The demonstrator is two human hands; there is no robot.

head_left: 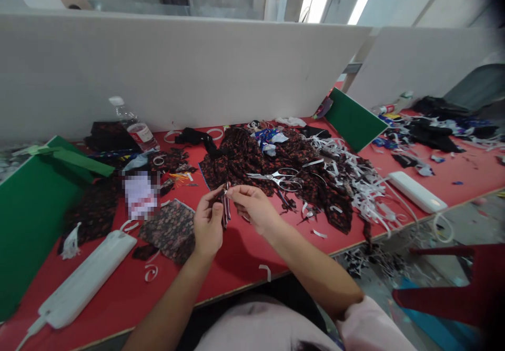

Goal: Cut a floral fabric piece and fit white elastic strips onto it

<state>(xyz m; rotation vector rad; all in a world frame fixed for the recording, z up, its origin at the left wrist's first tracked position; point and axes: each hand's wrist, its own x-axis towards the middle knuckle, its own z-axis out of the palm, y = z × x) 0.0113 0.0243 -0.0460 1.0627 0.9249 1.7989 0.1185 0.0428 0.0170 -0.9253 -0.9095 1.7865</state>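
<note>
My left hand (208,223) and my right hand (253,205) meet over the red table (244,259), both pinching a small folded strip of dark patterned fabric (226,209) held upright between them. Just beyond my right hand, steel scissors (278,178) lie shut on a heap of dark floral cloth (276,169). A flat piece of floral fabric (170,230) lies on the table left of my left hand.
White elastic strips (355,174) tangle at the right. A plastic bottle (134,124) stands at the back. White power strips (84,280) (418,191) lie left and right. Green boards (31,209) (353,119) flank the space; white partitions (177,67) wall the back. A red stool (457,282) stands right.
</note>
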